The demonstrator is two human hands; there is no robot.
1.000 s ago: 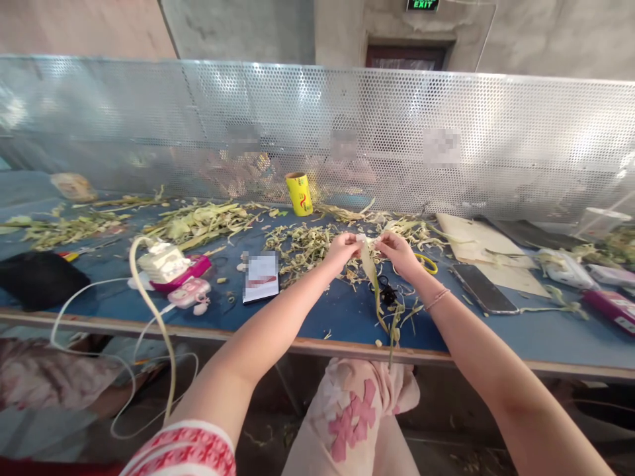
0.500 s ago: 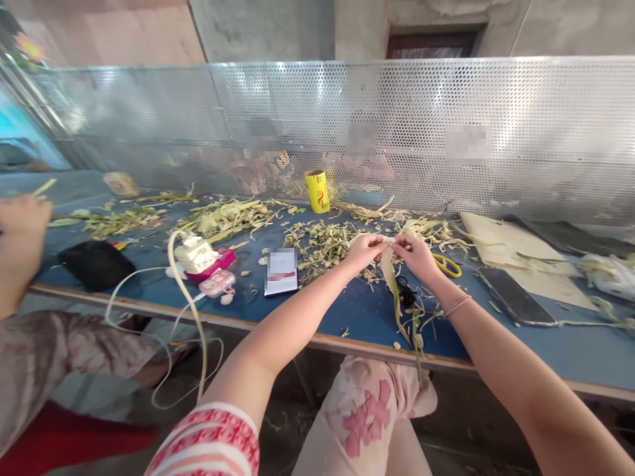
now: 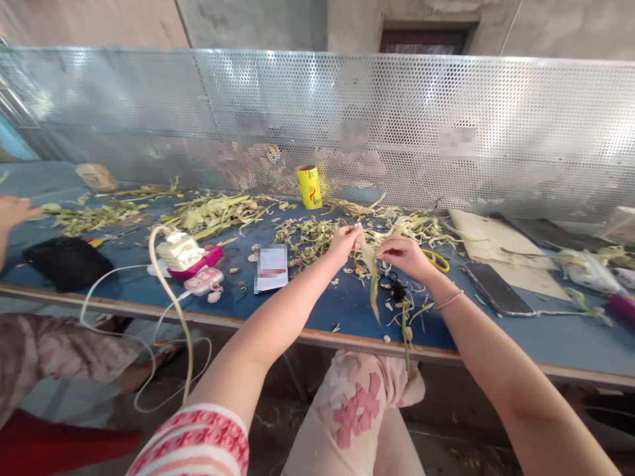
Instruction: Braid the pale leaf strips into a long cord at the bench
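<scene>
A pale green dried leaf strip (image 3: pixel 371 271) hangs down from the closed fingers of my left hand (image 3: pixel 344 241). Just to its right, my right hand (image 3: pixel 401 254) has its fingers pinched together beside the strip; whether they hold anything is too small to tell. Behind and between both hands lies a pile of curled leaf scraps (image 3: pixel 312 241) on the blue table (image 3: pixel 327 311). Below my right hand are a black tangled cord (image 3: pixel 393 288) and thin strands hanging over the table edge. A yellow ring (image 3: pixel 437 261) lies beside my right wrist.
Left of my arms are a phone with a lit screen (image 3: pixel 272 268), a power strip with plugs (image 3: pixel 181 254), looping cables and a black pouch (image 3: pixel 68 263). A yellow roll (image 3: pixel 309 187) stands behind. At right lies a dark phone (image 3: pixel 499 289). Another person's hand (image 3: pixel 14 215) is far left.
My hands have moved apart, and the strip now hangs from my left hand alone. The other person's hand has shifted toward the left edge. The camera view has turned slightly right.
</scene>
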